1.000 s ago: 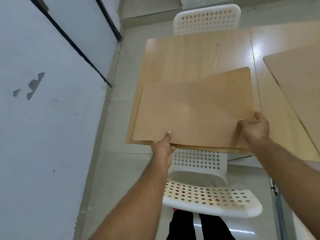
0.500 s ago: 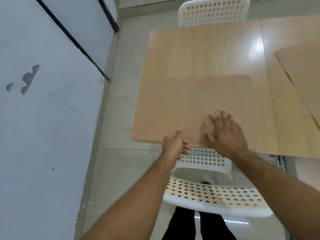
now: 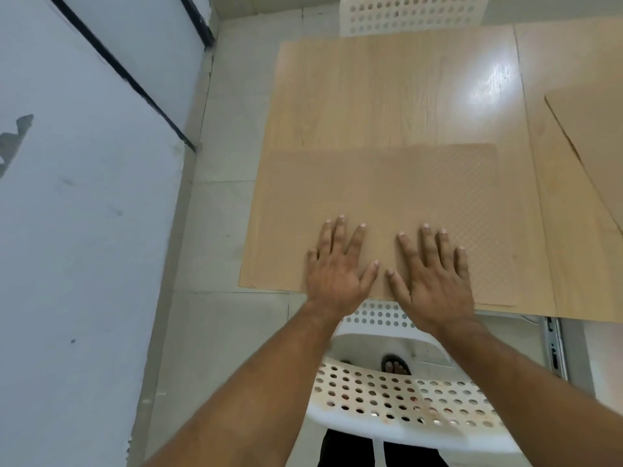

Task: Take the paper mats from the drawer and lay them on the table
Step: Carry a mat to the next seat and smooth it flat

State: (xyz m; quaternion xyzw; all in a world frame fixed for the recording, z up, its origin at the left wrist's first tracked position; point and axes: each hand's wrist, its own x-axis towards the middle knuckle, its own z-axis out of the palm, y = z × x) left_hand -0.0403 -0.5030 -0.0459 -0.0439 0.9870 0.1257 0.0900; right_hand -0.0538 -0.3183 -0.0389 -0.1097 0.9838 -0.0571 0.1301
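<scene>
A tan paper mat point(image 3: 381, 193) lies flat on the near part of the light wooden table point(image 3: 387, 89), its near edge along the table's front edge. My left hand point(image 3: 337, 264) and my right hand point(image 3: 435, 274) rest palm down on the mat's near middle, side by side, fingers spread, holding nothing. A second tan mat point(image 3: 596, 143) lies angled on the table at the right edge of view, partly cut off.
A white perforated chair point(image 3: 404, 409) stands between me and the table. Another white chair point(image 3: 414, 13) stands at the table's far side. A pale wall point(image 3: 77, 230) with a black strip runs along the left. Tiled floor lies between wall and table.
The mat went from being held tilted above the table by both hands to lying flat. My hands let go of its edges and now press flat on its surface.
</scene>
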